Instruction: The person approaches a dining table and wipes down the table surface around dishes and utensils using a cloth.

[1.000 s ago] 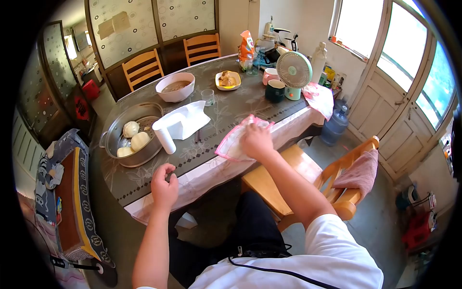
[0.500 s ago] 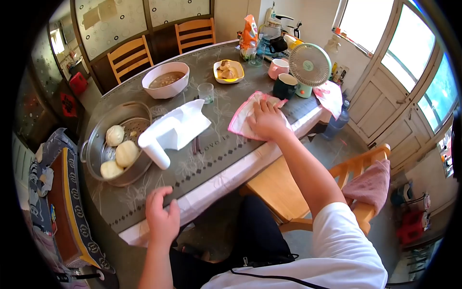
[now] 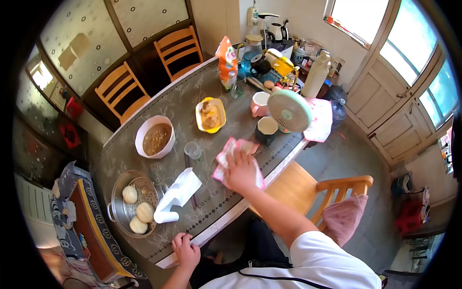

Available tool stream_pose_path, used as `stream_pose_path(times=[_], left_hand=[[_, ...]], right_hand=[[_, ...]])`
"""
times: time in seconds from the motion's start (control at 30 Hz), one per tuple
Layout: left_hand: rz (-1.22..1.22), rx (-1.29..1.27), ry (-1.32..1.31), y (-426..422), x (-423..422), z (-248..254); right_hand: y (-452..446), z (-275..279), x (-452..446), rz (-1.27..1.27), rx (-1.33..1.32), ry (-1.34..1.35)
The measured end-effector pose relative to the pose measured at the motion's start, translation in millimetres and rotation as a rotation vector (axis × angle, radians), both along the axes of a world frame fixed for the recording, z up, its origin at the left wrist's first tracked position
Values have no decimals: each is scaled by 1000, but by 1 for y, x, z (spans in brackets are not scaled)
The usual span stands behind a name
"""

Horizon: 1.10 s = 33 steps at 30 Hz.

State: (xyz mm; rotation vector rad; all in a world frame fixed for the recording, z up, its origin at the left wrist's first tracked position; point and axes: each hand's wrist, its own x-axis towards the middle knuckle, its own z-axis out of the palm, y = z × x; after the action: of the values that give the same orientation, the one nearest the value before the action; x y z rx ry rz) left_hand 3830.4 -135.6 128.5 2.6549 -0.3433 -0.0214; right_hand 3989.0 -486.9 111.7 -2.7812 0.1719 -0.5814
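Observation:
My right hand [image 3: 240, 169] lies flat with fingers spread on a white cloth with a pink border [image 3: 221, 175], pressing it to the table [image 3: 192, 130]. A dark mug [image 3: 266, 132] stands just beyond the cloth. At the near table edge my left hand [image 3: 186, 251] rests with loosely bent fingers and nothing visible in it. Close to it are a roll of white plastic bags [image 3: 166, 216], partly unrolled, and a metal steamer pot [image 3: 115, 195] with three pale buns [image 3: 145, 212]. A clear glass [image 3: 193, 150] is left of the cloth.
A pink bowl of brownish food [image 3: 143, 144] and a yellow-rimmed dish [image 3: 220, 110] stand farther back. Right of the mug are a pink mug [image 3: 260, 105] and a small fan [image 3: 288, 111]. An orange bag [image 3: 226, 65] stands behind. A wooden chair [image 3: 284, 185] adjoins the near side.
My right hand has drawn the cloth nearer and to the left, away from the dark mug. My left hand has come down onto the table edge. The view has tilted and shifted.

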Motion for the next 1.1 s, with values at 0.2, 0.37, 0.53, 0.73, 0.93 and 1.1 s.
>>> stream_pose_path(times=[0.2,0.37,0.53,0.73,0.93,1.1], left_hand=[[33,240,145,-29,6,21],[96,460,439,-48,29,36],[72,574,663,-63,48,57],[-20,688,867,-68,74,65],[-391,766,923,-69,113,40],[-440,742,895,-78,120,41]], right_hand=[[-5,4,-43,162,140,163],[-16,33,-33,236,245,449],[-47,62,-52,191,588,369],[-87,67,-141,-156,1011,577],[-126,104,-240,-546,1456,147],[-175,134,-333,-969,1320,-569]])
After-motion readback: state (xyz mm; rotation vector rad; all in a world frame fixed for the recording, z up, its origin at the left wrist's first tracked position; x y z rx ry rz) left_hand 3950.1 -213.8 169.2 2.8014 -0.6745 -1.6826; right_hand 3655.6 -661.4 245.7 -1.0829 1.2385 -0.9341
